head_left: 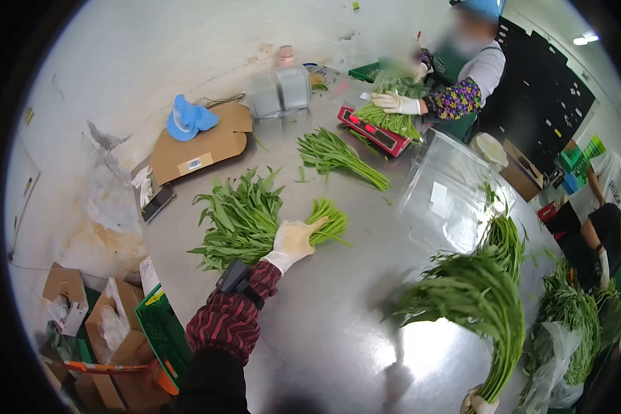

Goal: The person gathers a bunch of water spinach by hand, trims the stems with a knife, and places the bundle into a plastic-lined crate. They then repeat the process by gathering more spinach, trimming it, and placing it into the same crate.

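My left hand (294, 243), in a white glove, is wrapped over a bunch of water spinach (238, 217) lying on the metal table. Its leaves point left and its cut stems (330, 219) stick out to the right. At the lower right, my gloved right hand (477, 401) grips the stem ends of another bunch of water spinach (486, 303), held above the table with its leafy end drooping left; the frame edge cuts off part of this hand. Between the left hand and the scale lies a smaller bunch of water spinach (341, 159).
Across the table (310, 303), a person in a green apron handles bagged greens on a red scale (376, 132). Clear plastic bags (438, 196) lie at the right, near more greens (505, 241). Cardboard (200, 155), a blue cap (190, 119) and a phone (159, 203) sit at the left.
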### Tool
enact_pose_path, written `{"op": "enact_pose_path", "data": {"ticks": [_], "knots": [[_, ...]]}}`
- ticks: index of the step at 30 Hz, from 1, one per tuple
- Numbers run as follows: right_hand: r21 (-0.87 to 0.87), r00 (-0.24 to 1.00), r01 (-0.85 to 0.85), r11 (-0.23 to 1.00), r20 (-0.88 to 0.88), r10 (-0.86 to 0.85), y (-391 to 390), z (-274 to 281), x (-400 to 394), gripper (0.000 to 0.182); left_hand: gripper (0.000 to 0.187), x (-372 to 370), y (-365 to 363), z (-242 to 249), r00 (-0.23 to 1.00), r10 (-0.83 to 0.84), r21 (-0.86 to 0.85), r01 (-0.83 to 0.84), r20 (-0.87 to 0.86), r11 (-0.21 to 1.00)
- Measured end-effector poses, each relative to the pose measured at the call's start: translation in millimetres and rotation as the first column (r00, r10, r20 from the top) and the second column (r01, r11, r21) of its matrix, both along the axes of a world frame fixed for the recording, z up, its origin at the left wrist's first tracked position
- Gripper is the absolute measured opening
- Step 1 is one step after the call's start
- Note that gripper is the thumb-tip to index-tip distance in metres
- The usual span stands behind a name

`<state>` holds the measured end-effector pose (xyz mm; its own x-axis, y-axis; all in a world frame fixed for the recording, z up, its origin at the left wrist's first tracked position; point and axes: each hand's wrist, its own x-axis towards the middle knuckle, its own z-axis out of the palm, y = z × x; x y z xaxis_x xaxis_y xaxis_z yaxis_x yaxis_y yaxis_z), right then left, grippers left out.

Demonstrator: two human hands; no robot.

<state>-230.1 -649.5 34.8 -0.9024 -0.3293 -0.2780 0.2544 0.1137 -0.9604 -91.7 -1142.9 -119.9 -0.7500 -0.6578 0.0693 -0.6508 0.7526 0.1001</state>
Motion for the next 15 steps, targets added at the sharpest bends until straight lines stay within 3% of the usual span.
{"op": "enact_pose_path", "data": {"ticks": [1,3,4,5,7,8,9,10,11,12,14,15], "knots": [[-0.005,1.000,-0.009,1.000,-0.009,0.009,-10,7,-2,0.024,0.080,-1,-1,11,1.000,0.009,-0.005,-0.009,-0.009,1.000],[0.065,0.991,0.008,0.998,-0.133,0.001,-26,19,-4,0.022,0.085,-3,6,45,0.979,-0.007,0.132,-0.020,0.204,0.991],[0.058,0.990,-0.001,0.998,-0.142,0.010,-33,20,-4,0.022,0.086,1,13,53,0.990,-0.053,-0.057,0.061,0.134,0.996],[0.187,0.917,0.029,0.982,-0.395,0.048,-40,20,-5,0.021,0.087,4,24,70,0.991,-0.112,-0.252,0.128,0.075,0.959],[0.428,0.579,0.156,0.890,-0.770,0.269,-47,26,-4,0.017,0.083,0,60,118,0.850,-0.465,-0.216,0.420,-0.247,0.881],[0.428,0.577,0.151,0.891,-0.770,0.272,-48,33,-1,0.017,0.077,-2,86,145,0.712,-0.636,-0.221,0.597,-0.297,0.771],[0.631,0.341,0.181,0.755,-0.760,0.553,-48,40,1,0.017,0.071,-3,112,168,0.541,-0.767,-0.235,0.742,-0.344,0.628],[0.770,0.088,0.271,0.577,-0.617,0.782,-50,46,3,0.017,0.069,-4,137,180,0.354,-0.831,-0.273,0.826,-0.430,0.493],[0.795,0.040,0.240,0.557,-0.581,0.813,-58,51,14,0.018,0.073,-6,160,185,0.254,-0.826,-0.214,0.890,-0.503,0.403],[0.829,-0.017,0.204,0.520,-0.528,0.849,-64,55,23,0.016,0.076,-7,183,183,0.218,-0.803,-0.117,0.935,-0.555,0.334],[0.870,-0.063,0.129,0.477,-0.472,0.879,-71,60,37,0.017,0.068,-18,214,171,0.146,-0.757,-0.191,0.921,-0.637,0.338],[0.870,-0.063,0.133,0.475,-0.471,0.880,-71,63,38,0.017,0.067,-17,225,169,0.340,-0.676,0.202,0.939,-0.654,0.277]]}}
